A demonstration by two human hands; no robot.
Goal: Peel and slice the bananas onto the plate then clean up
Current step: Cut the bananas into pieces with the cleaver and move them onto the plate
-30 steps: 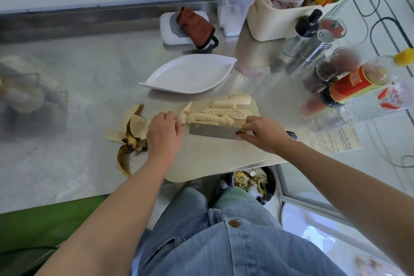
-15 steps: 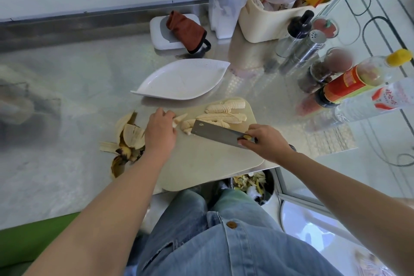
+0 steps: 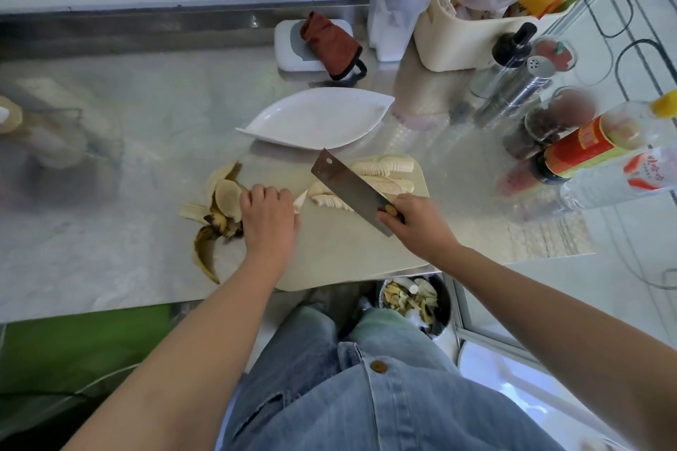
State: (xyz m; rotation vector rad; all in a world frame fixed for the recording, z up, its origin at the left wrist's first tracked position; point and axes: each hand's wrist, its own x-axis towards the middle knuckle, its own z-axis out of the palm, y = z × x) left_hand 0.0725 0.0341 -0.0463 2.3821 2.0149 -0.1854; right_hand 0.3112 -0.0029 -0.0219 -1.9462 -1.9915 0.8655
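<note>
One plate, one knife, two hands

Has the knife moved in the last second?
Yes. The knife has swung over the banana slices, tip now toward the plate at the cutting board's far edge.

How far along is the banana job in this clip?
Done: peeling, with peels beside the cutting board, and most slicing, with slices in rows on it. In hand: right hand grips the cleaver over them; left hand holds an end piece. Left: the plate is bare, peels uncleared.
</note>
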